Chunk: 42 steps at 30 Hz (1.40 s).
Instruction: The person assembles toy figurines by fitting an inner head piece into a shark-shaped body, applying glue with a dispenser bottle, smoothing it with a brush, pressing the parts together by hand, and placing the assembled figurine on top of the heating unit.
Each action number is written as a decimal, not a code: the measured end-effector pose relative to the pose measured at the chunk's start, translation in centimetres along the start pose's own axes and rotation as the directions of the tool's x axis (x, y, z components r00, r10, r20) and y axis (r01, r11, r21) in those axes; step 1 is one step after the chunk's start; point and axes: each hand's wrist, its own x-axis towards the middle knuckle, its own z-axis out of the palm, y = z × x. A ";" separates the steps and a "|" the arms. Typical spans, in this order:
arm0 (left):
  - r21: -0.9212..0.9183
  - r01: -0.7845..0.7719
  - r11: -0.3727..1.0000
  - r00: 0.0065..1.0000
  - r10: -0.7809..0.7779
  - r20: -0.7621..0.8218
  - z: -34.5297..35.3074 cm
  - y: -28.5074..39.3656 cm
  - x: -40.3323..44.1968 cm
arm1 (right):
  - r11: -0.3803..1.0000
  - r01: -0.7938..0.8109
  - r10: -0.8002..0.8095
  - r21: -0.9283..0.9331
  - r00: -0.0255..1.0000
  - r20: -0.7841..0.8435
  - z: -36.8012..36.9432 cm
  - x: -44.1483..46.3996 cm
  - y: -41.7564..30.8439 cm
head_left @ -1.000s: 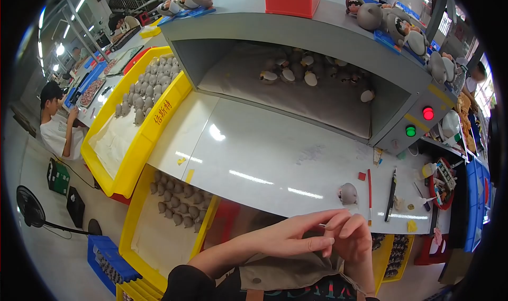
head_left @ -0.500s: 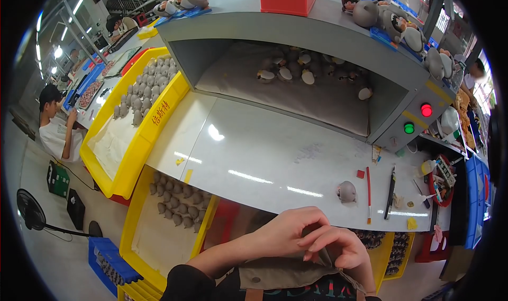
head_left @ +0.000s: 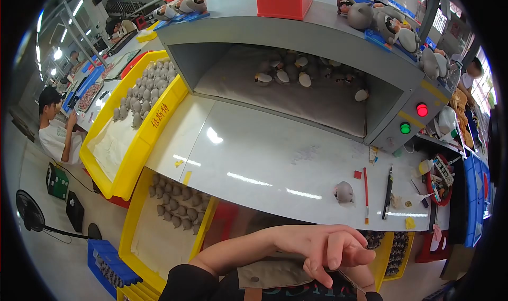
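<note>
My left hand (head_left: 323, 246) reaches in from the lower left, in front of the table's front edge. Its fingers are bent and spread apart, and nothing shows between them. Behind and below it is my right hand (head_left: 361, 273), mostly covered, with its fingers hidden. The nearest object is a round grey figure part (head_left: 344, 192) on the white table (head_left: 254, 153), beyond the hands. To its right lie a small red block (head_left: 357, 174), a red brush (head_left: 365, 198) and a black tool (head_left: 388, 192).
Yellow trays (head_left: 159, 137) of grey parts stand at the left. A grey box-like machine (head_left: 296, 33) with figures inside spans the table's back. A red basket (head_left: 440, 187) holds bottles at the right. A person (head_left: 58, 134) sits far left.
My hands were crossed at the fingers; the left has turned and moved right and down over the right, which is now mostly hidden. The camera view has shifted slightly.
</note>
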 end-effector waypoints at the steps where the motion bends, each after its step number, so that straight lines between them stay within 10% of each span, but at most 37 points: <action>1: 0.014 0.002 1.000 1.000 -0.002 0.002 0.3 0.3 -0.1 | 1.000 -0.003 0.003 0.014 1.000 0.010 -0.1 0.1 0.0; 9: 0.009 0.135 0.991 0.989 -0.135 0.060 -2.3 3.8 -0.9 | 0.983 0.109 -0.126 -0.145 0.986 -0.113 0.4 0.5 -0.6; 13: 0.595 0.392 0.702 0.920 -0.284 -0.271 -5.9 6.9 -0.4 | 0.756 0.004 -0.389 -0.654 0.808 -0.444 -0.7 0.5 -0.5; 17: 0.717 0.392 0.577 0.908 -0.117 -0.402 -11.9 7.0 3.1 | 0.360 -0.091 -0.679 -0.928 0.657 -0.328 -3.7 1.3 0.7; 24: 0.844 0.387 0.372 0.800 0.321 -0.508 -20.1 5.9 14.8 | -0.022 -0.238 -0.607 -0.971 0.775 -0.176 -5.6 1.6 2.5; 26: 0.942 0.333 -0.045 0.786 0.565 -0.251 -22.9 4.3 18.2 | -0.028 -0.246 -0.624 -0.969 0.761 -0.175 -5.5 1.8 2.1; 42: 0.828 0.545 0.134 0.607 0.618 -0.499 -25.9 -1.0 21.6 | 0.205 -0.294 -0.597 -0.934 0.719 -0.357 -4.9 1.9 1.9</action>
